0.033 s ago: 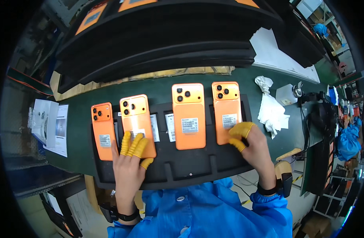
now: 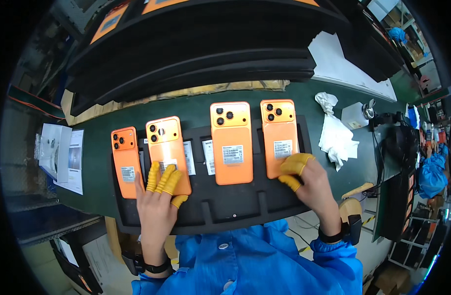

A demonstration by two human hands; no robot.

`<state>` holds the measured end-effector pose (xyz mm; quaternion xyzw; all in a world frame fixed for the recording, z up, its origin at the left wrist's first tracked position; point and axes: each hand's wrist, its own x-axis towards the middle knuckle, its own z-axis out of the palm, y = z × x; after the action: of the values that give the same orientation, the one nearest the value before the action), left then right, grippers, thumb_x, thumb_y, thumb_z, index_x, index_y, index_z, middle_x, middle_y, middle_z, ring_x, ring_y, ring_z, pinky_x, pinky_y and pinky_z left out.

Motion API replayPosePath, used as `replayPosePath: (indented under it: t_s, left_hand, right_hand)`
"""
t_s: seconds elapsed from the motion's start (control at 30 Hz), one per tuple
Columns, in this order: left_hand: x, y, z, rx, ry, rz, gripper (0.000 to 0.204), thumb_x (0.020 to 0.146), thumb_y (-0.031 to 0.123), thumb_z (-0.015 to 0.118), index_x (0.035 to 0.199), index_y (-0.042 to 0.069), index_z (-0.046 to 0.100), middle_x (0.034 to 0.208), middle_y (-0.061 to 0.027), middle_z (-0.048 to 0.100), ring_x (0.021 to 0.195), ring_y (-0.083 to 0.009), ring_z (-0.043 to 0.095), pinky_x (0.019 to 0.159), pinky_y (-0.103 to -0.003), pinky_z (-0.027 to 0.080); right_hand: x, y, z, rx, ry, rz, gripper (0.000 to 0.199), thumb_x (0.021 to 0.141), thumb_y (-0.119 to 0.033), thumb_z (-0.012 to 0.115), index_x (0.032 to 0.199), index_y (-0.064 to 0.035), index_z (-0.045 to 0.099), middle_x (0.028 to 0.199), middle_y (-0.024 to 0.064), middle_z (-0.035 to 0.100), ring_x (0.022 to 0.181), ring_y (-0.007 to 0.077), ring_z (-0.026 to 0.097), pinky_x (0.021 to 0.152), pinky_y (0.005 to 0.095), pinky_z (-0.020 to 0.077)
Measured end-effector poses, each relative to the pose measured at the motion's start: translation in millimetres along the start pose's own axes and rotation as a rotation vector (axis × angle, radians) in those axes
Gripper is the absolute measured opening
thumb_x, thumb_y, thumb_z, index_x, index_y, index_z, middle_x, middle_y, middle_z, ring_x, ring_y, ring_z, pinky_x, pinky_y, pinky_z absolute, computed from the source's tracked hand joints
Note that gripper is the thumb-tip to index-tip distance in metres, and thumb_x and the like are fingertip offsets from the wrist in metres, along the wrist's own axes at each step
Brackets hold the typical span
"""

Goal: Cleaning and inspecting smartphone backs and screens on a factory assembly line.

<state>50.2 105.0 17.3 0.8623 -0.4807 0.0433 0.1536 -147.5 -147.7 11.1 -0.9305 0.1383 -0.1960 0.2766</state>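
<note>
Four orange smartphones lie back up in a row on a black tray (image 2: 225,206), each with a white printed label. My left hand (image 2: 158,204), with yellow finger covers, has its fingers stretched out over the lower part of the second phone (image 2: 169,142), partly hiding its label. Its thumb lies by that phone's lower right corner. The first phone (image 2: 126,160) is just left of this hand, and the third phone (image 2: 232,169) lies untouched. At the far right, my right hand (image 2: 311,184) has thumb and covered finger closed on the lower right edge of the fourth phone (image 2: 279,130).
Stacked black trays (image 2: 196,54) rise behind the green table. Crumpled white tissue (image 2: 336,137) and a white bottle with a metal top (image 2: 355,115) stand to the right. An open white box (image 2: 56,147) and printed sheet (image 2: 77,167) lie left.
</note>
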Motion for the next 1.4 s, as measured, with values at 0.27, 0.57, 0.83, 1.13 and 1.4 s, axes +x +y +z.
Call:
replayPosePath:
  t_s: [0.27, 0.57, 0.83, 1.13, 1.4]
  left_hand:
    - [9.3, 15.0, -12.7, 0.046, 0.034, 0.024, 0.048, 0.063, 0.012, 0.079, 0.109, 0.007, 0.064, 0.113, -0.0088, 0.065, 0.119, -0.028, 0.053, 0.109, -0.053, 0.027]
    - [19.8, 77.2, -0.2, -0.338, 0.088, 0.288, 0.018, 0.072, 0.009, 0.072, 0.09, 0.006, 0.07, 0.094, -0.0084, 0.07, 0.086, -0.0207, 0.068, 0.073, -0.032, 0.051]
    - [28.4, 114.4, 45.1, -0.197, -0.106, 0.554, 0.027, 0.078, 0.025, 0.07, 0.099, 0.009, 0.065, 0.112, -0.0067, 0.064, 0.106, -0.0207, 0.056, 0.079, -0.037, 0.035]
    - [38.5, 130.1, 54.0, -0.091, -0.13, 0.566, 0.03, 0.081, 0.031, 0.067, 0.09, 0.003, 0.064, 0.097, -0.0112, 0.067, 0.109, -0.0207, 0.056, 0.082, -0.039, 0.034]
    - [36.8, 133.6, 53.5, -0.13, -0.174, 0.532, 0.029, 0.08, 0.03, 0.068, 0.087, 0.002, 0.065, 0.089, -0.0134, 0.069, 0.109, -0.0207, 0.058, 0.084, -0.04, 0.033]
  right_hand:
    - [1.7, 8.7, 4.2, -0.304, -0.207, -0.366, 0.023, 0.075, -0.014, 0.06, 0.097, -0.006, 0.063, 0.103, 0.0096, 0.059, 0.101, 0.0264, 0.055, 0.094, 0.0449, 0.0418]
    - [-6.2, 20.2, 11.8, -0.27, -0.179, -0.545, 0.023, 0.076, -0.013, 0.055, 0.095, -0.0041, 0.063, 0.1, 0.0106, 0.06, 0.104, 0.0259, 0.055, 0.097, 0.0435, 0.0417]
    - [9.0, 31.9, 17.5, 0.084, -0.05, -0.003, 0.021, 0.064, 0.002, 0.064, 0.084, -0.0004, 0.057, 0.079, 0.0145, 0.061, 0.075, 0.0341, 0.061, 0.066, 0.0408, 0.0499]
    - [74.3, 60.7, -14.5, 0.356, 0.156, 0.176, 0.006, 0.09, 0.0, 0.052, 0.094, -0.002, 0.055, 0.08, 0.0037, 0.058, 0.066, 0.0095, 0.056, 0.06, 0.0241, 0.0472]
    - [141.3, 71.4, -114.3, 0.294, 0.631, -0.044, 0.017, 0.094, -0.006, 0.05, 0.108, 0.0, 0.057, 0.091, 0.0076, 0.063, 0.074, 0.0141, 0.063, 0.065, 0.0262, 0.0515]
